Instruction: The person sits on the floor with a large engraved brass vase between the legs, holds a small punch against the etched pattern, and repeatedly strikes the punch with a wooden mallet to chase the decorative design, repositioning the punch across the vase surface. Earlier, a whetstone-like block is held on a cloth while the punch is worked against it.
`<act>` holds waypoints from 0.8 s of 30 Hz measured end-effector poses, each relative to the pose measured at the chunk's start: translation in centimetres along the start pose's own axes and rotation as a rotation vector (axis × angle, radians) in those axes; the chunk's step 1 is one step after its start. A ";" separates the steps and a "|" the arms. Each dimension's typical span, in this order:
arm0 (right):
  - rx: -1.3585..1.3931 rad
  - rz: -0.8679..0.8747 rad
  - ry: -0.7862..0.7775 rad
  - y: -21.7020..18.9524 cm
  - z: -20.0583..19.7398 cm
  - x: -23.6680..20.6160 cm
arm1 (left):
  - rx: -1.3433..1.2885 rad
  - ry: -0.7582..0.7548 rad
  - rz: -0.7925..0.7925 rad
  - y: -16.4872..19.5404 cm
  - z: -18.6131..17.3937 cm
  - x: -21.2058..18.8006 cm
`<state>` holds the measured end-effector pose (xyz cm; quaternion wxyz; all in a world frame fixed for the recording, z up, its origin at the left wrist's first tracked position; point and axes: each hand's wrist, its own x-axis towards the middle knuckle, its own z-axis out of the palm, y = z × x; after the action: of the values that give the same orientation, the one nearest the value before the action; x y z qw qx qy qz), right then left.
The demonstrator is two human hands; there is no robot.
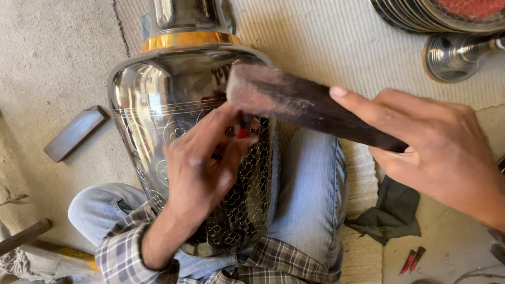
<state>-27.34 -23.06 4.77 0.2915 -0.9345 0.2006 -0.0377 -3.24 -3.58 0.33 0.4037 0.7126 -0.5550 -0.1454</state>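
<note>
The left hand is pinching a small red-tipped tool against the engraved metal vase lying across the lap. The right hand is gripping a wooden block, its end directly above the tool.

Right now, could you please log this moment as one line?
left hand: holds red-tipped tool on engraved metal vase | right hand: grips dark wooden block above tool

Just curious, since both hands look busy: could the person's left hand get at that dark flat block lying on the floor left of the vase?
Probably yes. The block lies bare on the floor, nothing over it, on the left hand's side. But that hand holds a small tool against the vase and would have to leave it.
</note>
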 end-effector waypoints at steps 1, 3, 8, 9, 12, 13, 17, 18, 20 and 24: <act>0.019 -0.003 0.033 0.5 0.8 -0.7 | 0.001 -0.032 0.010 0.2 -0.2 0.2; 0.167 0.016 0.123 1.1 2.3 -1.7 | -0.003 -0.082 0.025 0.4 -0.7 0.4; 0.391 0.013 0.333 1.7 3.1 -2.9 | -0.020 -0.124 0.068 0.4 -1.1 0.7; 0.395 -0.004 0.360 1.8 3.0 -3.0 | -0.011 -0.128 0.067 0.3 -1.0 0.7; 0.253 -0.030 0.284 2.0 3.1 -3.4 | 0.017 -0.154 0.061 0.0 -0.7 0.7; 0.048 -0.002 0.162 2.1 3.4 -3.5 | 0.025 -0.174 0.057 -0.1 -0.6 0.8; 0.666 0.178 0.280 1.5 5.3 -4.3 | 0.032 -0.294 0.075 -0.2 -0.9 1.6; 0.475 0.140 0.263 1.2 5.7 -4.5 | 0.026 -0.319 0.097 -0.1 -0.9 1.9; 0.092 0.063 0.242 0.5 6.6 -4.9 | 0.020 -0.370 0.160 -0.3 -1.1 2.8; 0.582 0.392 0.331 -1.0 8.8 -6.1 | -0.009 -0.479 0.141 -0.3 -1.0 3.6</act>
<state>-30.95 -15.19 -1.60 0.5098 -0.7381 0.4005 -0.1868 -1.17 -6.37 1.63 0.2727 0.6156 -0.6826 -0.2842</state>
